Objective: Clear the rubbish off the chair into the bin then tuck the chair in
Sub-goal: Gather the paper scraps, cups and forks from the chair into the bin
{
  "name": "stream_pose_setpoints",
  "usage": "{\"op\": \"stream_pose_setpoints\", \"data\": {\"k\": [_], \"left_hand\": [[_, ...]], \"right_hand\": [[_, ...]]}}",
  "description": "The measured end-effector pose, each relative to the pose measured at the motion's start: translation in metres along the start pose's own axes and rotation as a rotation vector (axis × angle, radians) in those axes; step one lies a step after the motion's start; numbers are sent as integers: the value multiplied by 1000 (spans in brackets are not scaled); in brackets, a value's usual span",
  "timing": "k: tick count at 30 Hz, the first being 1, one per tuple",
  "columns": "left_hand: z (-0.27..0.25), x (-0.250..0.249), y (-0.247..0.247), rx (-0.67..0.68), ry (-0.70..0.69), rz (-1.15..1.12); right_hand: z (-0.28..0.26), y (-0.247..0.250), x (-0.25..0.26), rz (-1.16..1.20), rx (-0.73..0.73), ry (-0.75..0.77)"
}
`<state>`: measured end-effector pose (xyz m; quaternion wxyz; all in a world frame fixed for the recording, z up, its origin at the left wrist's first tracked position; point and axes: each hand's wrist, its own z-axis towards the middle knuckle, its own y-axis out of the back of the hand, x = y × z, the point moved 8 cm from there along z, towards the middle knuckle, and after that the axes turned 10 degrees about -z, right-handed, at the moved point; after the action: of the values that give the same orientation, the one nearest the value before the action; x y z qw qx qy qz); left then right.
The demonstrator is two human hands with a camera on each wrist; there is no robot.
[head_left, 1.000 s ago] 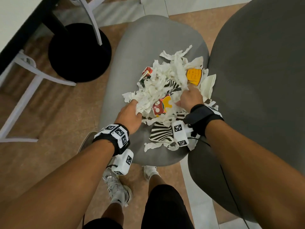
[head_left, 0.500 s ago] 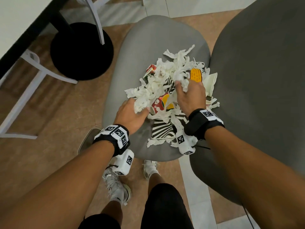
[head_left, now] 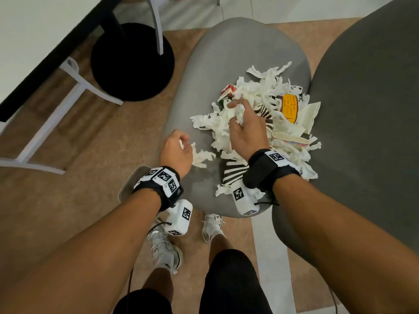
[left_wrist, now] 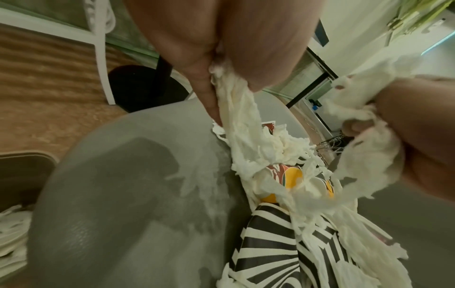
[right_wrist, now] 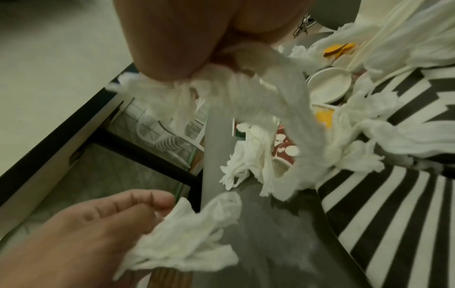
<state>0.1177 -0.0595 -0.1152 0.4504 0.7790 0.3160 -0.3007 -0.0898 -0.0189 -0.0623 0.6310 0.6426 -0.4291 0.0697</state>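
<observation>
Head view looks steeply down from above on the grey chair seat, mid-frame. Both wrist views sit close and low over it, facing along the fingers. All three share the shredded tissue pile.

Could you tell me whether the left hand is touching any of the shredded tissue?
Touching: the left wrist view shows the left hand pinching a tissue strip.

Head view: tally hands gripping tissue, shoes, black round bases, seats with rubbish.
Hands gripping tissue: 2 (left hand, right hand)
Shoes: 2 (left shoe, right shoe)
Black round base: 1
Seat with rubbish: 1
Total: 6
</observation>
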Motion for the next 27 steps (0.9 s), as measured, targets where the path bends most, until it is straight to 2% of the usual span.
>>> {"op": "stream_pose_setpoints", "data": {"k": [2, 7, 10, 17, 20, 22, 25, 27], "left_hand": [[-2, 9, 0, 22, 46, -43], [-14, 14, 12, -39, 8, -72], [-19, 30, 26, -85, 81, -48], [-30, 63, 44, -41, 97, -49], [-35, 87, 55, -42, 111, -117], [-41, 107, 65, -29, 151, -129], [-53, 149, 81, 4, 301, -17], [-60, 182, 84, 46, 387, -87]], "right_hand": [[-3, -14, 3, -58, 54, -6], [-13, -41, 7, -162, 126, -84], [-16, -58, 16, -142, 126, -91], [-34, -111, 62, -124, 225, 74], [-44, -135, 70, -132, 221, 87], [-53, -150, 77, -139, 237, 87], [-74, -179, 88, -34, 339, 47], [-87, -203, 91, 45, 400, 9]]}}
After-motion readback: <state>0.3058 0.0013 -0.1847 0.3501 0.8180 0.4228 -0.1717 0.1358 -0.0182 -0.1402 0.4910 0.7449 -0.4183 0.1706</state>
